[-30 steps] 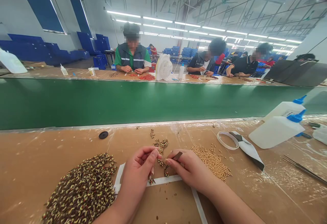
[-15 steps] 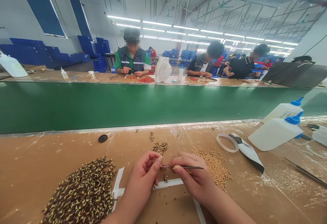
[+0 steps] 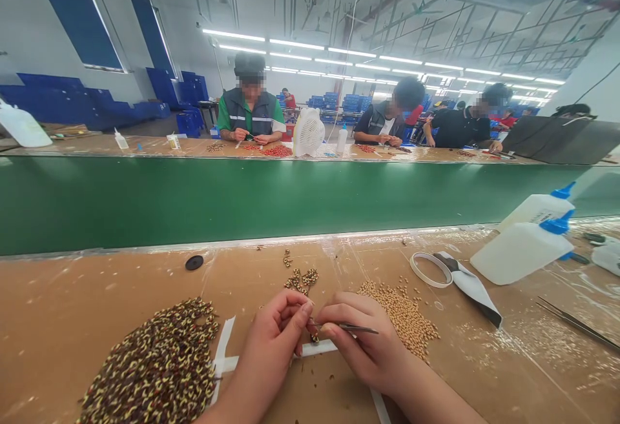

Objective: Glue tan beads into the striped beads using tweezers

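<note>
My right hand [image 3: 361,333] is closed around a pair of metal tweezers [image 3: 357,328], whose tips point left at my left fingertips. My left hand [image 3: 281,330] is pinched shut at thumb and forefinger; whatever sits between them is too small to make out. Just below the tweezer tips a small dark and cream piece [image 3: 314,338] lies by the white tape [image 3: 317,348]. Left of my hands spreads a big pile of dark brown and yellow-cream pieces [image 3: 155,359]. To the right is a heap of small tan beads [image 3: 402,311]. Beyond my fingers lies a small cluster of similar pieces [image 3: 303,279].
A tape roll [image 3: 431,270], a grey-white strip [image 3: 469,288] and two white bottles with blue caps [image 3: 523,253] stand or lie to the right. More tweezers [image 3: 576,322] rest farther right. A black disc [image 3: 194,262] lies at left. Co-workers sit beyond the green belt [image 3: 242,201].
The tweezers have shifted slightly left and their rear end tilts lower. My right hand has moved a little down. My left hand has barely moved.
</note>
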